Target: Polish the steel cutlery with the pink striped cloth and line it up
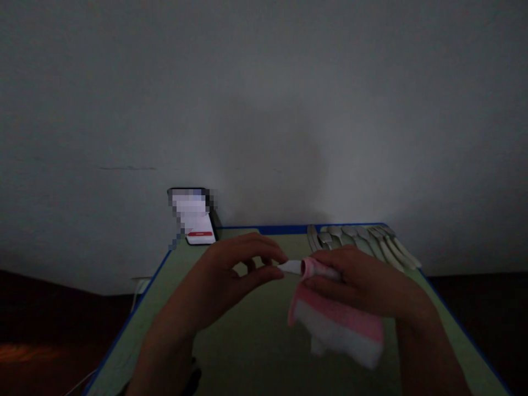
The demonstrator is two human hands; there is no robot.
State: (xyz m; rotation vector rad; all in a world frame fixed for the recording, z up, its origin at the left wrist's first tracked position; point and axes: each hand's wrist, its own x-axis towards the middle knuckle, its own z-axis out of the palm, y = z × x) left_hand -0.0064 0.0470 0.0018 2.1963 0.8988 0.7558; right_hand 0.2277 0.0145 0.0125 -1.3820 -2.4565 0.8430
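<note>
Between thumb and fingertips, my left hand (243, 269) pinches the end of a slim whitish utensil (291, 267). The utensil's other part is hidden inside a pink and white cloth (340, 322), so its kind does not show. My right hand (355, 280) is closed round the cloth, which is wrapped about the utensil. The loose part of the cloth hangs below that hand, over the table. Both hands are above the middle of the table, close together.
A green table (243, 352) with a blue edge stands against a grey wall (264, 110). At its back left a lit phone (201, 223) leans upright. Several spoons and forks (363, 239), some with pale handles, lie in a row at the back right.
</note>
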